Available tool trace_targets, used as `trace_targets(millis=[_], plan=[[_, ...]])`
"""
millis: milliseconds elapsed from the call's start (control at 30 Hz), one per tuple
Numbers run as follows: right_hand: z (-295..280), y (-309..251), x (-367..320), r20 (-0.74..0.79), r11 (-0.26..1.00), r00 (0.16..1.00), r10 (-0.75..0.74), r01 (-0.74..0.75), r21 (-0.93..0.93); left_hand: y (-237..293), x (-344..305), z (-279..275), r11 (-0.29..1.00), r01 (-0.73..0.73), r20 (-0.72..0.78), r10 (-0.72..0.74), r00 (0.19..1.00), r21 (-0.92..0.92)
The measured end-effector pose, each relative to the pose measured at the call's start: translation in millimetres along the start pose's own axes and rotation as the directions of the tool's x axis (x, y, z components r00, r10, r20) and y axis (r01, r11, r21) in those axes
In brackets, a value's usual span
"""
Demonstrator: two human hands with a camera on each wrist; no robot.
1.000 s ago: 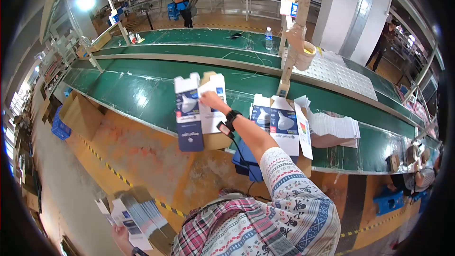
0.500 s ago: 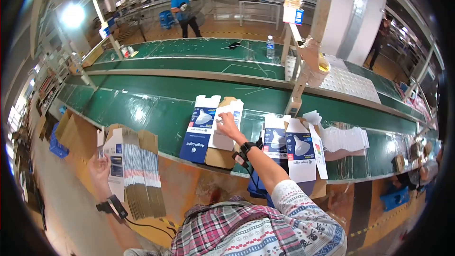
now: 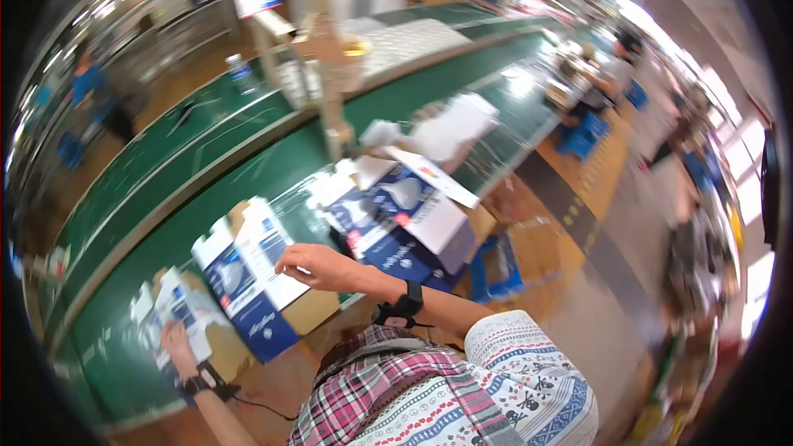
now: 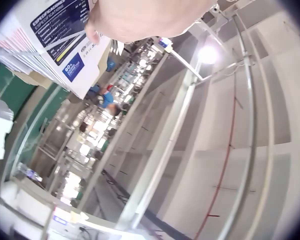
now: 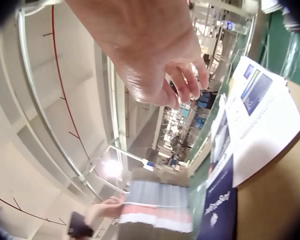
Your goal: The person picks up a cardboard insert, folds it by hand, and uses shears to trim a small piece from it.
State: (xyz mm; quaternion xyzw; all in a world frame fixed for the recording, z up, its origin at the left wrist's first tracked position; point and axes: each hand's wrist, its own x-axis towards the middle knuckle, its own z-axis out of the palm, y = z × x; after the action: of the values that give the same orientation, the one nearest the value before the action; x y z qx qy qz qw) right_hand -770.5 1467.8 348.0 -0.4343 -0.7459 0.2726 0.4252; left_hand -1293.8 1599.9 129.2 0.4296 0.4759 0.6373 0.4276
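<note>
At the left of the head view my left hand (image 3: 178, 343) grips a strapped bundle of flat light-bulb cartons (image 3: 219, 347), blurred by motion over the green bench. In the left wrist view the thumb lies by the strap on the white printed side of the bundle (image 4: 60, 37); the other fingers are hidden. My right hand (image 3: 318, 267) holds nothing, its fingers loosely bent, beside a second stack of blue and white bulb cartons (image 3: 248, 277). That stack (image 5: 265, 120) lies below and right of the hand in the right wrist view.
More bulb cartons (image 3: 405, 215) stand to the right on the green bench (image 3: 157, 235), with a pile of white sheets (image 3: 454, 128) behind them. A taped post (image 3: 326, 91) rises at the bench's middle rail. A water bottle (image 3: 242, 74) stands farther back. Another person (image 3: 611, 74) sits at the far right.
The left hand has brought its carton bundle up from low at the left to the bench, beside the middle stack. The right hand has drawn back toward that stack's right edge. The head view has turned right.
</note>
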Motion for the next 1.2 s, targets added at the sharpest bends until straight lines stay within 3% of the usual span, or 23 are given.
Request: trace_targets(millis=[33, 67, 100, 167, 200, 233, 300, 400, 500, 533, 567, 667, 733, 800, 900, 967, 1067, 1100, 1200], plan=[[-14.4, -2.4, -17.6, -0.045, 0.999, 0.998, 0.032, -0.034, -0.041, 7.1, 1.7, 22.0, 0.936, 0.167, -0.081, -0.201, 0.976, -0.309], [-29.4, -2.5, -32.6, -0.084, 0.997, 0.995, 0.058, -0.062, -0.042, 32.9, -7.9, 44.4, 0.985, 0.158, -0.017, -0.157, 0.987, 0.064], [-49.1, -15.7, -47.9, -0.094, 0.989, 0.986, 0.14, -0.144, -0.043, 51.9, -14.7, 58.8, 0.903, 0.081, 0.059, -0.116, 0.991, 0.423], [-74.1, -24.6, -83.8, -0.246, 0.966, 0.941, 0.233, -0.254, -0.055, 40.3, 22.1, 25.6, 0.872, 0.226, 0.06, -0.278, 0.959, 0.434], [-83.9, -24.2, -103.1, -0.339, 0.968, 0.918, 0.205, -0.242, -0.072, 71.9, 3.6, 51.0, 0.886, 0.215, 0.043, -0.254, 0.966, 0.411], [-96.2, -26.5, -123.9, -0.364, 0.94, 0.878, 0.311, -0.341, -0.021, 103.5, -22.2, 82.1, 0.899, 0.205, 0.024, -0.232, 0.972, 0.387], [-118.8, -34.9, -158.0, -0.46, 0.88, 0.757, 0.465, -0.455, 0.141, 55.8, 24.3, 6.4, 0.804, -0.032, 0.246, -0.143, 0.959, 0.594], [-146.7, -30.5, -199.3, -0.567, 0.866, 0.668, 0.483, -0.46, 0.196, 137.5, -45.2, 126.1, 0.811, -0.023, 0.066, -0.019, 0.998, 0.585], [-178.9, -49.2, -214.0, -0.523, 0.87, 0.695, 0.493, -0.409, 0.276, 163.9, -86.7, 209.1, 0.836, -0.053, 0.078, 0.012, 0.997, 0.546], [-190.7, -56.6, -214.5, -0.505, 0.896, 0.742, 0.441, -0.332, 0.295, 168.4, -100.0, 236.0, 0.848, -0.065, 0.097, 0.016, 0.995, 0.527], [-206.6, -73.7, -218.5, -0.403, 0.87, 0.782, 0.475, -0.349, 0.348, 172.9, -114.8, 262.8, 0.858, -0.076, 0.119, 0.017, 0.993, 0.509], [-252.4, -105.3, -230.5, -0.208, 0.962, 0.971, 0.12, -0.062, 0.264, 183.6, -158.1, 333.7, 0.888, -0.102, 0.172, 0.026, 0.985, 0.448], [-280.1, -133.9, -237.3, -0.131, 0.963, 0.975, -0.181, 0.203, 0.176, 191.6, -185.6, 376.4, 0.899, -0.12, 0.218, 0.028, 0.976, 0.42], [-311.0, -165.7, -243.8, 0.027, 0.912, 0.913, -0.407, 0.408, -0.047, 198.5, -209.4, 418.9, 0.916, -0.122, 0.273, 0.015, 0.962, 0.381], [-333.8, -193.3, -259.4, 0.266, 0.851, 0.83, -0.491, 0.522, -0.057, 209.4, -235.9, 464.2, 0.936, -0.124, 0.352, 0.001, 0.936, 0.328], [-338.5, -184.5, -270.0, 0.174, 0.816, 0.813, -0.556, 0.573, -0.069, 224.1, -252.8, 486.7, 0.943, -0.121, 0.391, -0.011, 0.92, 0.31], [-358.4, -172.2, -286.2, -0.009, 0.84, 0.841, -0.541, 0.541, 0.028, 250.4, -281.1, 520.3, 0.942, -0.118, 0.46, -0.043, 0.887, 0.314], [-365.0, -163.6, -290.0, -0.005, 0.843, 0.845, -0.535, 0.535, 0.051, 258.6, -290.5, 536.7, 0.898, -0.226, 0.513, 0.001, 0.858, 0.376], [-401.2, -148.6, -273.6, 0.265, 0.871, 0.83, -0.491, 0.477, 0.121, 268.2, -299.8, 570.1, 0.908, -0.219, 0.584, -0.035, 0.811, 0.358]])
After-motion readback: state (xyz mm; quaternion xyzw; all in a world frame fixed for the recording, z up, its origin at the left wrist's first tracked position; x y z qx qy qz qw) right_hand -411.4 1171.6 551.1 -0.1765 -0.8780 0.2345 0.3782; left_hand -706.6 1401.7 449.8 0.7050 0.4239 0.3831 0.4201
